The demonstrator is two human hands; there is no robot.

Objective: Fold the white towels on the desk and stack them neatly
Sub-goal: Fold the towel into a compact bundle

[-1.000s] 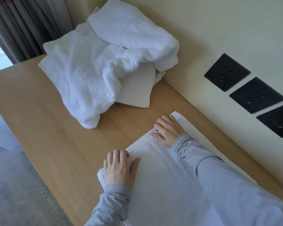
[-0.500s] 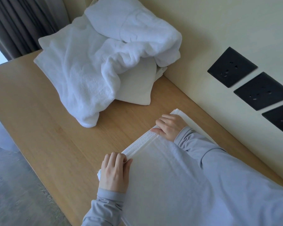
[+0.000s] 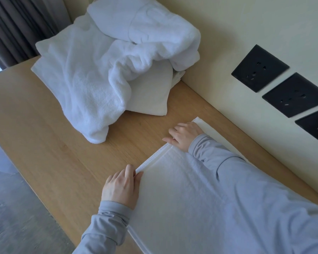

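Flat white terry towel (image 3: 182,198) lies on the light wooden worktop (image 3: 53,153), close to the wall. Left hand (image 3: 120,187) pinches the towel's ribbed far hem at the left corner. Right hand (image 3: 184,136) grips the same hem at the right corner with its fingers curled. Grey sleeves (image 3: 246,180) cover both arms. Crumpled pile of white towels (image 3: 99,70) sits further back, apart. Black square wall sockets (image 3: 260,67) are on the right.

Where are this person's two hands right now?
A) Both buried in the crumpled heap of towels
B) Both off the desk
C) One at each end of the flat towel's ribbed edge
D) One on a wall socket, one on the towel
C: the left hand and right hand hold opposite ends of the flat towel along its hemmed edge, away from the crumpled pile.
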